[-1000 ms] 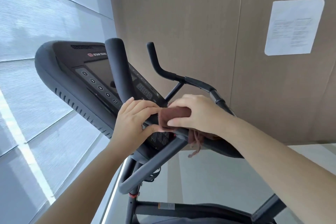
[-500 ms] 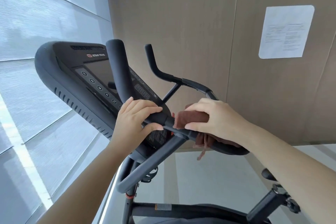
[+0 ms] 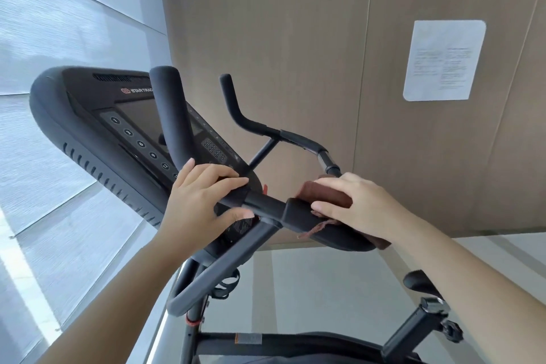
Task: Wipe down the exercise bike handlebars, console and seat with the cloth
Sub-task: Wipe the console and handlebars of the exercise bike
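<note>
The black exercise bike handlebars [image 3: 267, 205] run across the middle of the head view. My left hand [image 3: 201, 201] is wrapped around the bar just below the left upright horn. My right hand [image 3: 359, 207] presses a folded brown cloth [image 3: 328, 193] onto the padded right section of the bar. A frayed corner of the cloth hangs below my fingers. The dark console [image 3: 118, 127] with its button row sits behind the left horn. The tip of the black seat [image 3: 419, 282] shows at lower right above its post.
A beige panelled wall [image 3: 280, 38] stands right behind the bike, with a white paper notice [image 3: 443, 60] stuck on it. A bright window with blinds [image 3: 59, 23] fills the left side. The bike frame and seat post clamp [image 3: 434, 309] are below.
My right hand has slid the cloth to the right along the handlebar, away from my left hand. The left hand has kept its grip. More of the seat post has come into view.
</note>
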The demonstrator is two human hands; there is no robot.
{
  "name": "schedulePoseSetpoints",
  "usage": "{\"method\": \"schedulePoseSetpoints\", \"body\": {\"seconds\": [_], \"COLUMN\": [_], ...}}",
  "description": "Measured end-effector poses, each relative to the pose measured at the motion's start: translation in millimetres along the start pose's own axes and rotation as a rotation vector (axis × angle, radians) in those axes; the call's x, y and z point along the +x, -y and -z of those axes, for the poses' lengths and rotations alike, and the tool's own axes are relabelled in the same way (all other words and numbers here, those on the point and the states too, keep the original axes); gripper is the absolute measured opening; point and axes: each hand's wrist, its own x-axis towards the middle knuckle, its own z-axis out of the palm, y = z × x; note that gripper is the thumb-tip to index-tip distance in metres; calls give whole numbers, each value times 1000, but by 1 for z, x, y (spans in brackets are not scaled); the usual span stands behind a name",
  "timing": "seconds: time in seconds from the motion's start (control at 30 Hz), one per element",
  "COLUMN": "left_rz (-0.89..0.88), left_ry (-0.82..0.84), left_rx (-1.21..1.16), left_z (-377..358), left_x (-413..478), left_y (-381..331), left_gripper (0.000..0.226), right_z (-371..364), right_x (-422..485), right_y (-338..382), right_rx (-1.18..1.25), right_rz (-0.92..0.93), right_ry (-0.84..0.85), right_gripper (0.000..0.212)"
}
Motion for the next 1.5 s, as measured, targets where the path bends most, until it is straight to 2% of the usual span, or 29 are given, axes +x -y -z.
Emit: {"method": "schedulePoseSetpoints", "body": {"seconds": [0.17, 0.3, 0.43, 0.6, 0.67, 0.87, 0.97, 1.1, 1.23, 1.37, 1.5], "left_rz": [-46, 19, 52, 88, 95, 109, 107, 94, 94, 114, 187], "left_ry": [66, 4, -30, -50, -57, -26, -25, -52, -48, 20, 51], "left_rx": [-68, -57, -77, -87, -81, -57, -37, -34, -18, -31, -37], "left_z": [-19, -31, -35, -35, -36, -34, -35, -38, -39, -33, -28], "left_x": [3, 4, 5, 5, 5, 5, 3, 2, 2, 0, 0], "left_y": [-36, -40, -41, -46, -47, -50, -51, -48, -46, -52, -61], "left_gripper": [52, 44, 48, 56, 57, 57, 54, 50, 47, 47, 46], "right_z": [5, 1, -7, 11, 13, -3, 5, 18, 5, -5, 14], "right_x": [-26, -17, 17, -6, -12, 25, 20, 5, 28, 45, 40], "right_y": [-14, -9, 10, -43, -55, -16, -38, -78, -47, -13, -68], "right_rx": [-33, 44, 91, 96, 134, 179, 147, 155, 221, 282, 216], "right_rz": [130, 197, 309, 373, 388, 470, 506, 432, 486, 592, 580], "right_ry": [-19, -93, -32, 75, 67, 60, 103, 117, 88, 157, 289], "right_gripper": [64, 48, 35, 33, 30, 31, 31, 32, 29, 34, 33]}}
